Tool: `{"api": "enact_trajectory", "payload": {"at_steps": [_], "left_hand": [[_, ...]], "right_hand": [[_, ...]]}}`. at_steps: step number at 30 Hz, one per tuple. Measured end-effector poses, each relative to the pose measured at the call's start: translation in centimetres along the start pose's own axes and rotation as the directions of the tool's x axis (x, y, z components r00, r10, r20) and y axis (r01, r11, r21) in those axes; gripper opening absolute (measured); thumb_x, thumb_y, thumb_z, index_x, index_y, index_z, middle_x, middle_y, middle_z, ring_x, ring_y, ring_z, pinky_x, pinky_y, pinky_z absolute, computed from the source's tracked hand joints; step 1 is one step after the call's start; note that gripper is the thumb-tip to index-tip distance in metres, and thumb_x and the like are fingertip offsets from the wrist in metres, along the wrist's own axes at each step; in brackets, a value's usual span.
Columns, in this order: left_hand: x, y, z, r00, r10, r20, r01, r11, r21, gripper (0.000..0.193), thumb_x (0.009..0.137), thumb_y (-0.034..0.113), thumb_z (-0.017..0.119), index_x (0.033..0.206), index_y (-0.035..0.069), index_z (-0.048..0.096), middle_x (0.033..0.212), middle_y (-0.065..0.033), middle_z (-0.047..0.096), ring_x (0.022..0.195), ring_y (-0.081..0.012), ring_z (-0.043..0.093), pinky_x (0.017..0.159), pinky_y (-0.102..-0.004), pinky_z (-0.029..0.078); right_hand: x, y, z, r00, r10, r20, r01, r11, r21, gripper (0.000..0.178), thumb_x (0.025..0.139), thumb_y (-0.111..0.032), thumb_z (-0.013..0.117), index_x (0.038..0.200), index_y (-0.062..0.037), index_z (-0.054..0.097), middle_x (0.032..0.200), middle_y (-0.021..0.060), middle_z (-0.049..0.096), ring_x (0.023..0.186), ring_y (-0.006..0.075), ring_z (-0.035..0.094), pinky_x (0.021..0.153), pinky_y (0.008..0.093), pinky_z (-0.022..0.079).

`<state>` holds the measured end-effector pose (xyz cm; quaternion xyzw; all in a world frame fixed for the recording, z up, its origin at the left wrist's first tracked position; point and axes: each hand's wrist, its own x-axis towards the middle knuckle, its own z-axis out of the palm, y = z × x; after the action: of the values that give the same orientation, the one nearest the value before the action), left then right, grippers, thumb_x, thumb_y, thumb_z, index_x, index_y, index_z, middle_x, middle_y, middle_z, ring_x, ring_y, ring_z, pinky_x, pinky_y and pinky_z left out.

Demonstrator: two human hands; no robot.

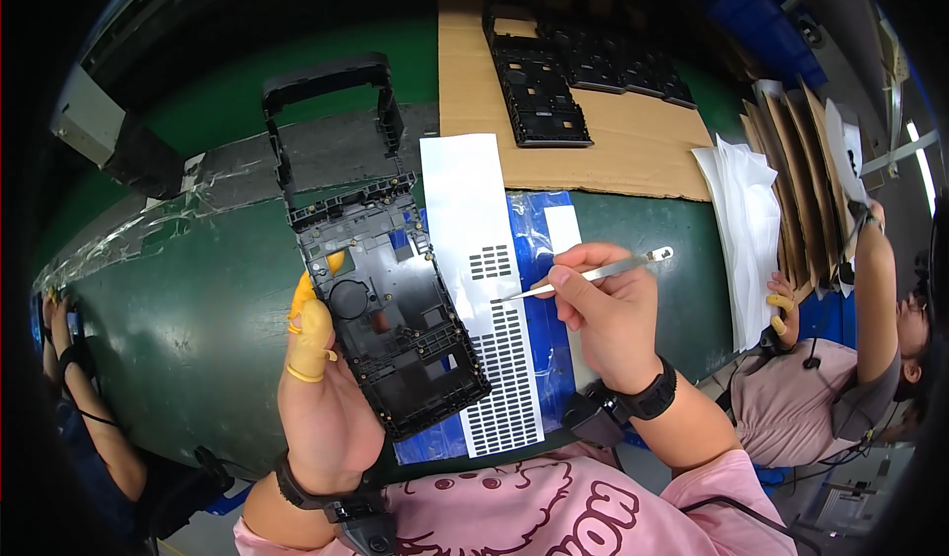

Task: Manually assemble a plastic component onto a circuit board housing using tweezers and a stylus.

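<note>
Tweezers of slim silver metal (633, 262) are pinched in the right hand (615, 324), the thumb pressed against the index finger along the shaft and the other fingers curled in below. Their points meet the long white sheet printed or set with rows of small black rectangles (460, 195), just under the gap between its short upper block and its longer lower block; whether a rectangle is caught between the points is too small to tell.

The left hand (331, 393), with yellow covers on some of its fingers, is closed around the left side of the black plastic housing with an arched handle frame (393, 277). Its palm is turned up, and one yellow-covered finger shows through an opening; how the fingers behind are bent cannot be told. The housing is held tilted above the dark green tabletop (198, 329), overlapping the sheet's left edge, handle end away from the person.

Beneath the sheet lies a flat blue piece under clear film (546, 358). Beyond, on brown cardboard (633, 171), lie similar black housings (542, 96).
</note>
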<state>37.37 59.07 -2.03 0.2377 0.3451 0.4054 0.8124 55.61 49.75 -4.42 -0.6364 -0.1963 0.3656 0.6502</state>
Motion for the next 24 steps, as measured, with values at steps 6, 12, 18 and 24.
{"api": "enact_trajectory", "payload": {"at_steps": [6,12,18,24], "left_hand": [[0.0,-0.1,-1.1,0.995,-0.060,0.078,0.065,0.996,-0.054,0.042,0.089,0.031,0.046,0.124,0.009,0.039,0.109,-0.0040,0.051,0.095,-0.0143,0.051,0.084,-0.0341,0.046],[-0.4,0.1,-0.9,0.973,-0.171,0.156,0.185,0.979,-0.082,0.039,0.089,0.031,0.046,0.121,0.009,0.041,0.107,-0.0039,0.052,0.094,-0.0136,0.052,0.082,-0.0322,0.047],[-0.7,0.3,-0.3,0.968,-0.184,0.169,0.203,0.974,-0.098,0.037,0.089,0.029,0.046,0.120,0.009,0.041,0.109,-0.0051,0.052,0.095,-0.0140,0.052,0.082,-0.0312,0.047],[-0.7,0.2,-0.7,0.962,-0.184,0.200,0.213,0.967,-0.138,0.037,0.089,0.026,0.047,0.121,0.009,0.040,0.109,-0.0056,0.053,0.096,-0.0144,0.053,0.084,-0.0316,0.045]], "right_hand": [[-0.1,-0.1,-0.2,0.999,0.014,0.029,-0.017,0.993,0.117,0.015,0.077,0.001,0.059,0.091,0.0023,0.056,0.070,0.0073,0.061,0.052,0.0056,0.050,0.045,0.0160,0.036],[-3.6,-4.2,2.8,0.957,-0.108,0.267,0.066,0.984,0.163,0.020,0.077,0.003,0.059,0.096,0.0052,0.054,0.080,0.0114,0.063,0.062,0.0085,0.056,0.057,0.0194,0.045],[-3.0,-2.3,5.0,0.942,-0.116,0.314,0.043,0.972,0.231,0.019,0.078,0.003,0.060,0.097,0.0037,0.055,0.085,0.0067,0.060,0.075,0.0094,0.058,0.067,0.0200,0.047],[-2.9,-2.1,4.9,0.956,-0.080,0.283,0.008,0.969,0.247,0.018,0.079,0.001,0.060,0.096,0.0031,0.054,0.084,0.0072,0.061,0.072,0.0069,0.057,0.063,0.0173,0.045]]}}
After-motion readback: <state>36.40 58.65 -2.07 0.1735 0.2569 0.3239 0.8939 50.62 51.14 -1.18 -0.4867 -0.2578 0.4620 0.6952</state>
